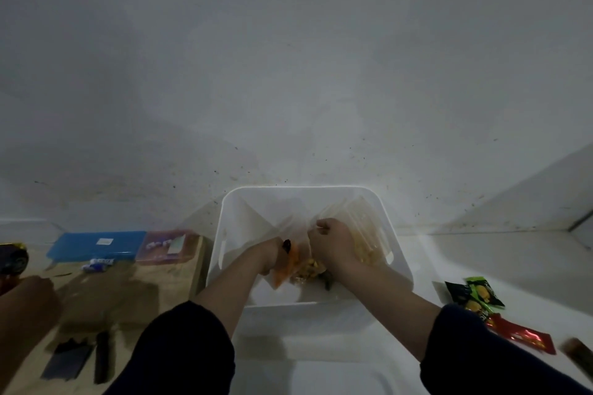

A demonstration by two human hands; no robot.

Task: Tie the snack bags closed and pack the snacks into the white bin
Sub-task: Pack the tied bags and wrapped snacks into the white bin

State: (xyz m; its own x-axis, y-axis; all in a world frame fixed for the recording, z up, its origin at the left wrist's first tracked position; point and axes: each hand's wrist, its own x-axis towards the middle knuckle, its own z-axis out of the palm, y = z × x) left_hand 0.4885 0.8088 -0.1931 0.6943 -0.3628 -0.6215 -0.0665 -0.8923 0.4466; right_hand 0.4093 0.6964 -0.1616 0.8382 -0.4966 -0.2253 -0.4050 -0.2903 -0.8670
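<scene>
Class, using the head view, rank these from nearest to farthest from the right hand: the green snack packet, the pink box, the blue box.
From the right hand:
1. Green snack packet, on its right.
2. Pink box, left of the white bin.
3. Blue box, farther left.

Home worktop, scuffed white wall (288, 58); wooden board (154, 285), plastic boxes (96, 245)
</scene>
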